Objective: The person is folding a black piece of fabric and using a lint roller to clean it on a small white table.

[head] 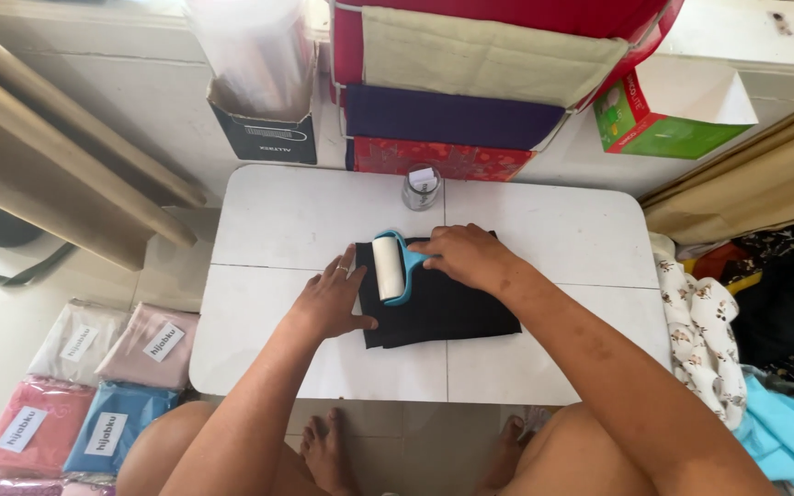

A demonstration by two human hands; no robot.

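Folded black cloth lies mid-bench, white bench bare on every side of it. Left of the cloth, on the floor, lie labelled pink and blue packets. Left hand presses flat, fingers apart, on the cloth's left edge. Right hand, grip clamped on a blue-handled lint roller, rests atop the cloth.

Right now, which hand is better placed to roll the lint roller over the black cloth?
Probably the right hand: it grips the blue-handled lint roller on the folded black cloth. The left hand presses the cloth's edge flat.
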